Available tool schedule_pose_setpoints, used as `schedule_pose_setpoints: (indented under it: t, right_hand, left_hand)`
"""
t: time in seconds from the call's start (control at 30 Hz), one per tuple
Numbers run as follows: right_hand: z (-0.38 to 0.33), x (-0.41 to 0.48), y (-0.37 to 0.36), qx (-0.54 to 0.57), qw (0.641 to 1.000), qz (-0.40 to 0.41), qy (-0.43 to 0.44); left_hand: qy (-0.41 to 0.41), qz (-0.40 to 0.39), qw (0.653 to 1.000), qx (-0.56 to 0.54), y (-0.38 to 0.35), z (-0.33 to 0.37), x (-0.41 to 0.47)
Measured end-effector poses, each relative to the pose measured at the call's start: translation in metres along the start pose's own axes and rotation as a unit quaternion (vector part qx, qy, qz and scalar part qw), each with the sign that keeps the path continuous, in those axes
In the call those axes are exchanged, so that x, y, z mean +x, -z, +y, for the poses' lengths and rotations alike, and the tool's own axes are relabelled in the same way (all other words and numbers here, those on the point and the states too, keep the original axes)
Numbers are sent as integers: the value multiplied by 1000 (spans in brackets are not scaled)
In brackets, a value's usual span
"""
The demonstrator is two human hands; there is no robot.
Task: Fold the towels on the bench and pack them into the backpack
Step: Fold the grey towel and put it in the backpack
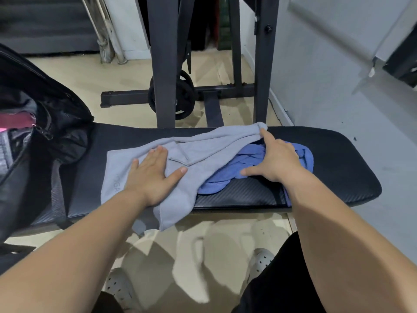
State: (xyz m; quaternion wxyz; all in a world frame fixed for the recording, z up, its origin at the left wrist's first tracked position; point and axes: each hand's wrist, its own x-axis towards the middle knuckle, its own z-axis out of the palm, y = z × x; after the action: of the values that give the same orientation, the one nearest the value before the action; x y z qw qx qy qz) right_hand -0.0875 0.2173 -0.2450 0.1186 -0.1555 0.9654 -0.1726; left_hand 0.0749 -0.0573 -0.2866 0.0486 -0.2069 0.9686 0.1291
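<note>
Left hand (153,175): grip spread, palm flat on the grey towel (203,154), mid-tabletop (338,159). Right hand (277,159): grip spread over the crumpled blue towel (216,184), forefinger touching the grey towel's far corner. Open backpack (33,109) at the left end.

The only lettering that can be read is on the grey towel (203,154): faint, same-coloured capitals "OGA" running sideways, just left of the wrist of the left hand (153,172). Any letter before them is too faint to tell.
</note>
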Motion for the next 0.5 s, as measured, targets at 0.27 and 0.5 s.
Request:
schedule_pose_setpoints:
  t: [0.27,0.5]
  right_hand:
    - [32,4,27,38,985,156,-64]
    - [20,-4,20,-4,998,26,-63]
  left_hand:
    - [-6,80,994,-74,20,33,1]
    - [-32,40,998,-22,-1,84,0]
